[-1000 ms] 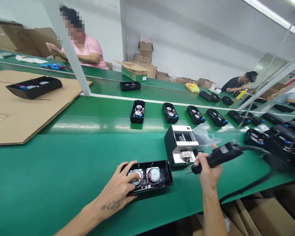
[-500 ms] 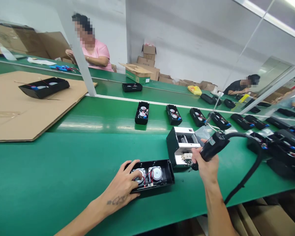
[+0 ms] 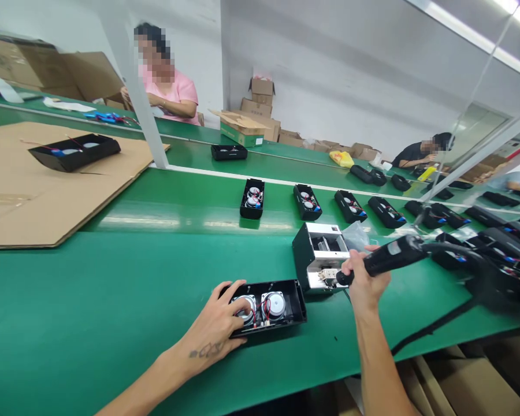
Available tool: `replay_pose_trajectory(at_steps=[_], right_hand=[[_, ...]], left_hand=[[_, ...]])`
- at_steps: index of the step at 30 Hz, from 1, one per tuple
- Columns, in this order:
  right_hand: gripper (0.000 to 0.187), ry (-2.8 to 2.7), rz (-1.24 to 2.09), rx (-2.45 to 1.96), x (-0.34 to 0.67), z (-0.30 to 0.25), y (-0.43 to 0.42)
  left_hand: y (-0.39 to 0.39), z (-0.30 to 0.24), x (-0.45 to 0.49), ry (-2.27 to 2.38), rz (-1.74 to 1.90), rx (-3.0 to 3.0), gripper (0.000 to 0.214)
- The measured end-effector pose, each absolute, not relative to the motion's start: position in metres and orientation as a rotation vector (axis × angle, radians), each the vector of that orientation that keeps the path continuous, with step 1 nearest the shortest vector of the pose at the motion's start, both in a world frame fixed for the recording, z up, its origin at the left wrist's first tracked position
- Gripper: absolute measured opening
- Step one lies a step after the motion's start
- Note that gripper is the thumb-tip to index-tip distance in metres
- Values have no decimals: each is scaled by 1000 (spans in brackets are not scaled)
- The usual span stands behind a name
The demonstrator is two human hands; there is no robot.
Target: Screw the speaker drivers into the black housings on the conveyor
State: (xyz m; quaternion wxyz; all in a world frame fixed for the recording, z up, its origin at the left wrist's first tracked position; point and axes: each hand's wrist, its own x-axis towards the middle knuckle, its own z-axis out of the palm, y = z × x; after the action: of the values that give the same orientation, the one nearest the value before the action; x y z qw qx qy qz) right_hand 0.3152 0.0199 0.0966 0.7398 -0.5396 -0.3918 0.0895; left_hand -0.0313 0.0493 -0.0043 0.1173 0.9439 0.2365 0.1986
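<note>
My left hand is closed around the left end of an open black speaker housing, its fingers reaching over the far wall and inside. Two round silver speaker drivers with red and black wires sit in the housing; my fingers partly cover the left one. My right hand grips a black electric screwdriver, tilted nearly level with its tip pointing left. The tip is at the front outlet of a black and white screw feeder; whether it touches a screw there is too small to tell.
Several black housings stand in a row behind the feeder, with more piled at the right. A cardboard sheet bearing one housing lies at left. The screwdriver's cable loops at right. Co-workers sit across the bench.
My right hand has swung the screwdriver from a steep tilt to nearly level, bringing its tip to the feeder's outlet. My left hand and the housing stay in place.
</note>
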Motion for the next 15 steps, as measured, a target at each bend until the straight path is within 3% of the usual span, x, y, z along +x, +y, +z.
replay_pose_trajectory(at_steps=[6,15], right_hand=[[46,-954,461,-1284,296,97,5],[31,-1013,834,-743,167,99,-29]], left_hand=[[48,-4,-32,700,569,2742,24],[42,11,-30,707,417,2779,23]])
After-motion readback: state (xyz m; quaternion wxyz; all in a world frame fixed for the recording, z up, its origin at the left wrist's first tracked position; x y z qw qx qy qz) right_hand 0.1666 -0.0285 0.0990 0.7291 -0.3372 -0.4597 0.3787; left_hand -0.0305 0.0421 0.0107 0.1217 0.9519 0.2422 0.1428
